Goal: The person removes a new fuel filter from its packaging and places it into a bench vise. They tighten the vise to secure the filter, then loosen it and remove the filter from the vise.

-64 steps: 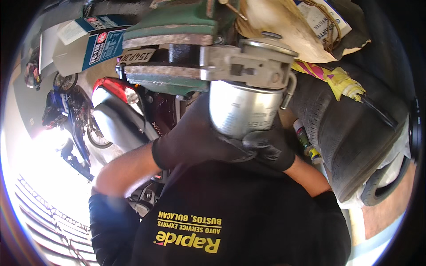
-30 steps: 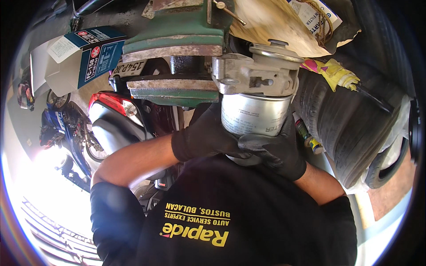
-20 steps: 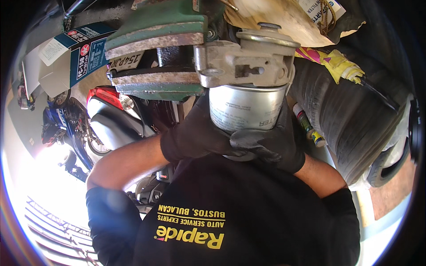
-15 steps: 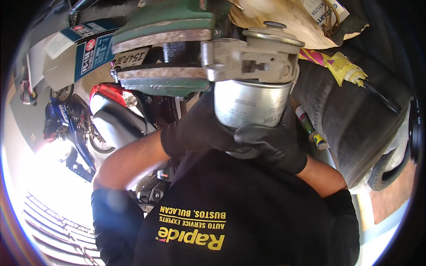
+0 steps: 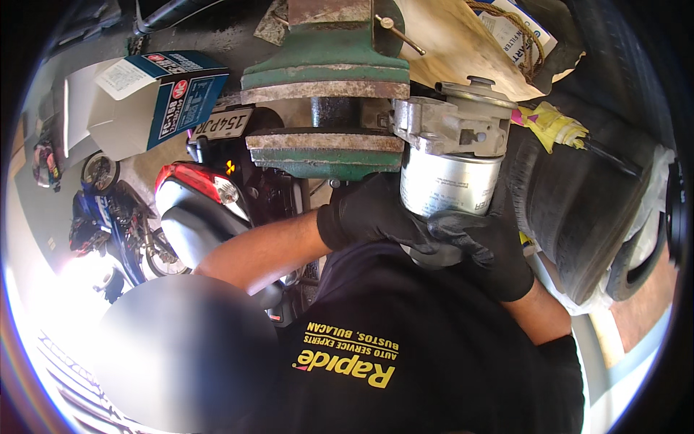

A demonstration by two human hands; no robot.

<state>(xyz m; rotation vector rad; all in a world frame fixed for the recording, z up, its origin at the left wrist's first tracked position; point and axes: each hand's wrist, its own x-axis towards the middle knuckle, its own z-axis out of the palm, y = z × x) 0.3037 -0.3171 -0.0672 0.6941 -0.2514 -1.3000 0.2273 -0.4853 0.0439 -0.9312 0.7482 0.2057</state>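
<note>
A green bench vise [image 5: 324,72] with worn jaws is at the upper middle. At the right end of its jaws sits a grey cast-metal housing [image 5: 450,126] with a round cap on top. Below the housing is a silver cylindrical filter [image 5: 442,181] with printed sides. My left hand [image 5: 376,217], in a black glove, is wrapped round the filter's left and lower part. My right hand [image 5: 491,253], gloved in black too, grips it from the lower right, fingers across its front. The filter's bottom is partly hidden by my fingers.
Left: an open blue-and-white box [image 5: 130,105], a scooter [image 5: 188,210], a blue motorbike [image 5: 108,224]. Right: stacked tyres [image 5: 571,217], yellow wrapping [image 5: 553,130]. Brown paper [image 5: 463,43] with rope lies behind. A blurred round patch [image 5: 184,351] covers the lower left.
The vise, housing, filter and both hands appear farther right in the picture, as the view has shifted. Both hands keep their grip on the filter. A blurred patch has appeared at the lower left.
</note>
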